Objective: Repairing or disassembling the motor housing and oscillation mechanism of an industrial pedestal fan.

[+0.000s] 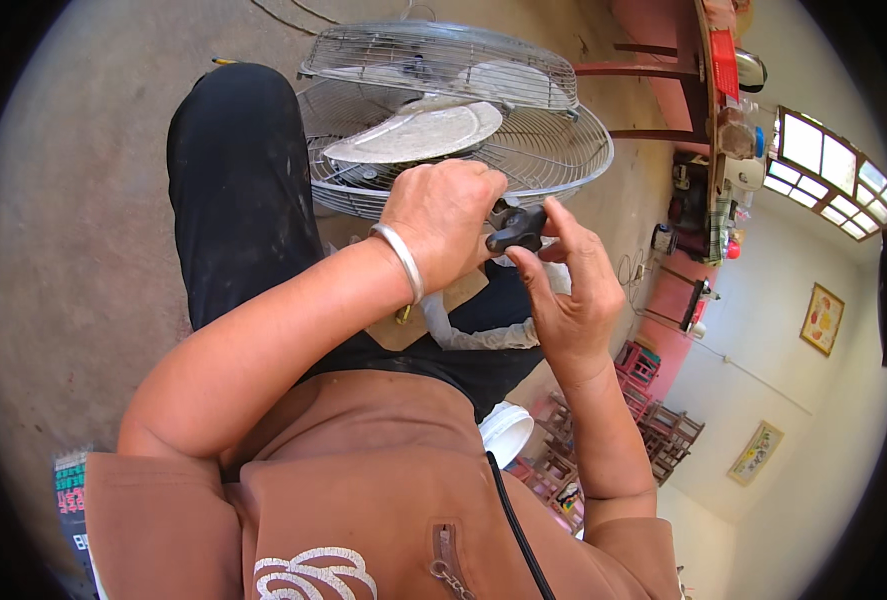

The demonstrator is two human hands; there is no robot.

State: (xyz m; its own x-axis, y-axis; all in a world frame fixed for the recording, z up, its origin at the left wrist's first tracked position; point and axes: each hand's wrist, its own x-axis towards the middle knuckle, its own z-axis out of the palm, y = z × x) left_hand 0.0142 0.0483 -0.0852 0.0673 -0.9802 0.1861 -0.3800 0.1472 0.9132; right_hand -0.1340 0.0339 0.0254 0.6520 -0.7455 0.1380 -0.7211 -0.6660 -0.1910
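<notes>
black knob (518, 229): between hands, near fan (413, 135) | right hand (576, 290): grip pinching knob | left hand (443, 212): fingers curled, hold hidden, can't tell | advice: brace left, work knob squarely, avoid forcing

A dark red wooden desk (705, 90) carries a red box (723, 65), a shiny metal vessel (750, 71) and a clear jar with a blue lid (735, 138). Past it, a barred window (825, 160) lets in bright light. Two framed pictures (822, 319) hang on the pale wall (763, 340), pink (678, 362) along its lower part. Wooden stools (671, 438) stand grouped near a white tub (506, 432).
</notes>
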